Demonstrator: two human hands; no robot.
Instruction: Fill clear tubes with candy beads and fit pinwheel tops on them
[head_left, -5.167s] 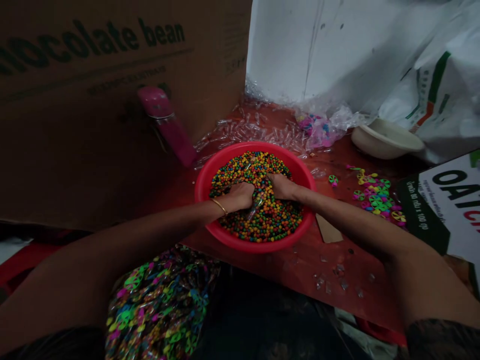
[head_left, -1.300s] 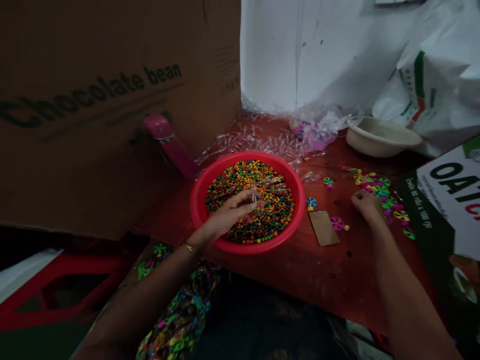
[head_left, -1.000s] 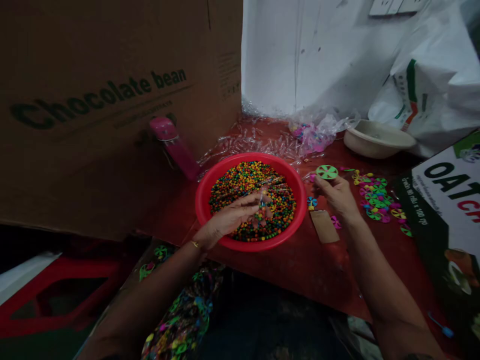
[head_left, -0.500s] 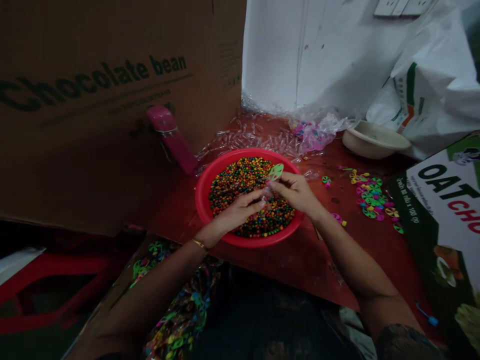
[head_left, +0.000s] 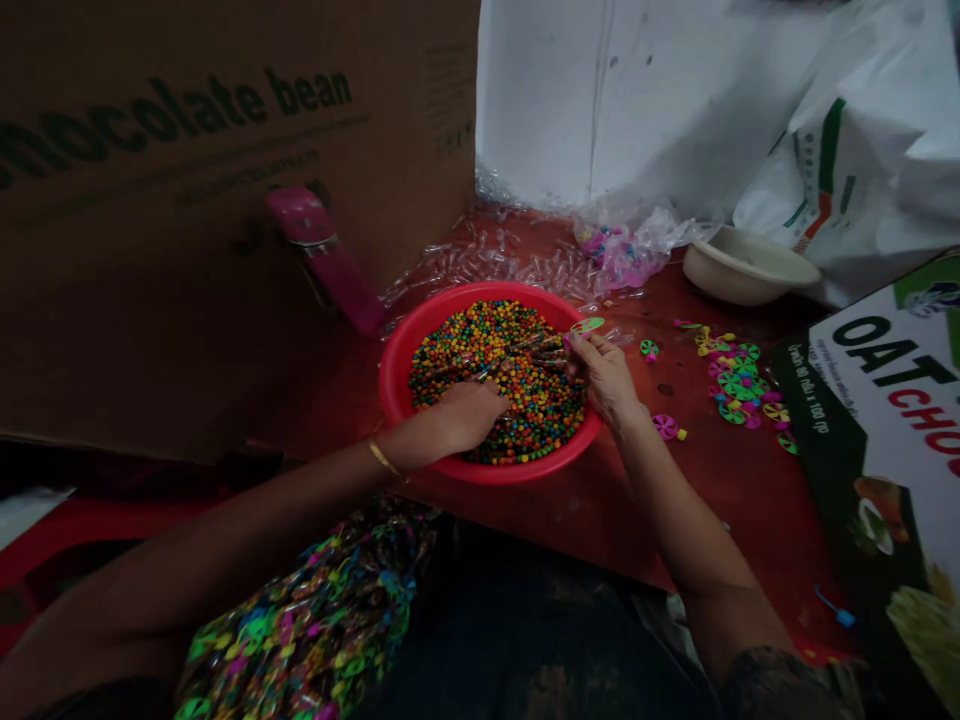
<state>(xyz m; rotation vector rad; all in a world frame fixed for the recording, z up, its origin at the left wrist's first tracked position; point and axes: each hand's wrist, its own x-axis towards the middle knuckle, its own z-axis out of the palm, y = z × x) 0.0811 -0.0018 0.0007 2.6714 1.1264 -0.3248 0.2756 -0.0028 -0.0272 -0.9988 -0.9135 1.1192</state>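
Note:
A red basin (head_left: 390,375) full of small multicoloured beads (head_left: 480,340) stands on the red table. My left hand (head_left: 472,412) is down in the beads at the front of the basin, its fingers curled; what they hold, if anything, is hidden. Over the basin's right rim, my right hand (head_left: 600,365) pinches a green plastic wheel (head_left: 587,325), which is seen nearly edge-on. Clear tubes, some with dark contents, lie across the beads between my hands.
Clear empty tubes (head_left: 480,262) are heaped behind the basin. Loose coloured wheels (head_left: 739,380) and a cream bowl (head_left: 746,265) are at the right. A pink bottle (head_left: 330,265) leans by a cardboard box (head_left: 150,250). Filled tubes (head_left: 300,620) lie below my left arm.
My hands have moved apart. The left has gone down into the beads and curled; the right has shifted right with the green wheel, now tilted flatter. The view has shifted slightly.

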